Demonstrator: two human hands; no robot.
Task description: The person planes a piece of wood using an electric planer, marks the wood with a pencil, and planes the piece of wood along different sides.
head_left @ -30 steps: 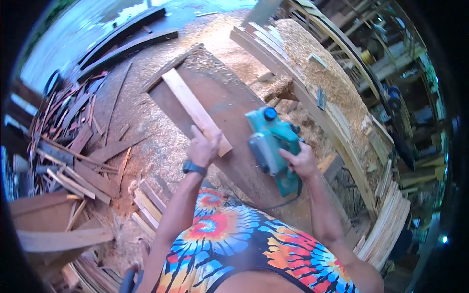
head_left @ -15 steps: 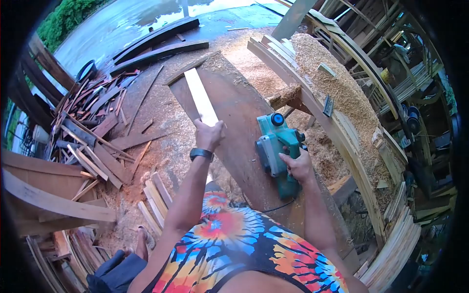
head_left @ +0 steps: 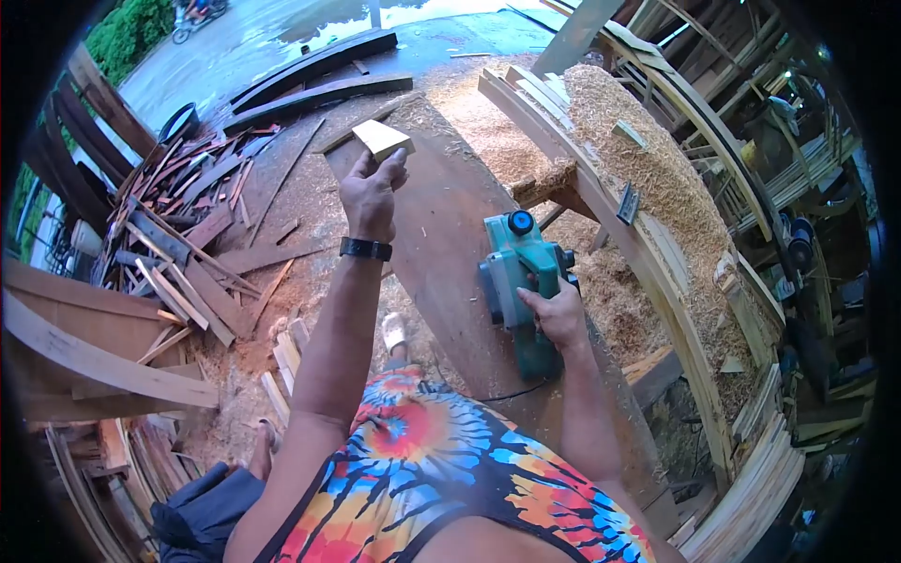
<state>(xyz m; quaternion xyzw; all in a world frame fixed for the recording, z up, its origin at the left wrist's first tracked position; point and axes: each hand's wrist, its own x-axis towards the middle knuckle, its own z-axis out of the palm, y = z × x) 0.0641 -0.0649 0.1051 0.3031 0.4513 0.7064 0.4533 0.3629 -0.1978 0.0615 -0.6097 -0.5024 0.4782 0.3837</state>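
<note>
My left hand (head_left: pixel 369 195), wearing a dark wristwatch, pinches a pale wooden board (head_left: pixel 383 138) between thumb and fingers. The board is raised and foreshortened, its near end toward me, above the far part of a brown workbench (head_left: pixel 436 253). On the right side of that bench sits a green electric hand planer (head_left: pixel 511 277), with a dark knob at its far end. My right hand (head_left: pixel 558 317) is wrapped round the planer's rear handle; its palm side is hidden. A dark cord (head_left: pixel 514 394) shows near the planer's near end.
Wood shavings (head_left: pixel 638 155) are heaped behind a long beam (head_left: pixel 610 220) on the right. Scrap wood (head_left: pixel 192 239) litters the ground at left. Dark beams (head_left: pixel 314 98) lie ahead. A foot (head_left: pixel 263 450) beside dark blue cloth shows lower left. A motorbike (head_left: pixel 199 21) is on the road.
My left hand has moved forward and up, tilting the board from lying along the bench to pointing away. The planer and right hand have shifted slightly left in view. A motorbike has appeared.
</note>
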